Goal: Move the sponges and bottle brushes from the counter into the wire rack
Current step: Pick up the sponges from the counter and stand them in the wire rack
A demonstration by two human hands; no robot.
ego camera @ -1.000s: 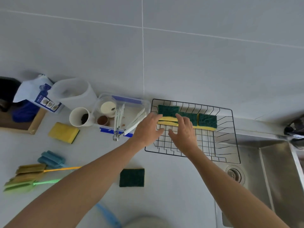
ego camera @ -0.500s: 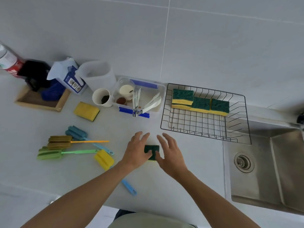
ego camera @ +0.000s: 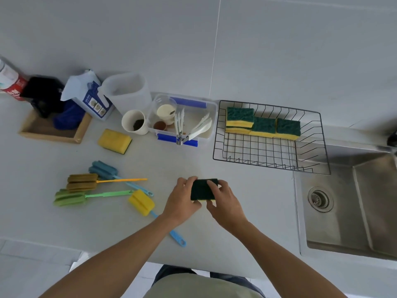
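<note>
Both hands hold a green-and-yellow sponge (ego camera: 202,190) just above the counter's middle, my left hand (ego camera: 182,200) on its left side and my right hand (ego camera: 224,203) on its right. The black wire rack (ego camera: 270,166) sits to the upper right and holds several green-topped sponges (ego camera: 263,124) along its back. A yellow sponge (ego camera: 114,141) lies on the counter at the left. Several bottle brushes lie left of my hands: a blue one (ego camera: 103,167), an olive one with an orange handle (ego camera: 82,182), a green one (ego camera: 69,197), and a yellow-headed one with a blue handle (ego camera: 141,202).
A steel sink (ego camera: 352,211) lies right of the rack. Behind the brushes stand a white cup (ego camera: 135,122), a clear box with tongs (ego camera: 184,121), a white jug (ego camera: 126,91), a tissue pack (ego camera: 90,97) and a wooden tray (ego camera: 51,130). The counter's front edge is near my body.
My hands left the rack, came back to the counter's middle, closed on the green-topped sponge and lifted it slightly. The view shifted left and down.
</note>
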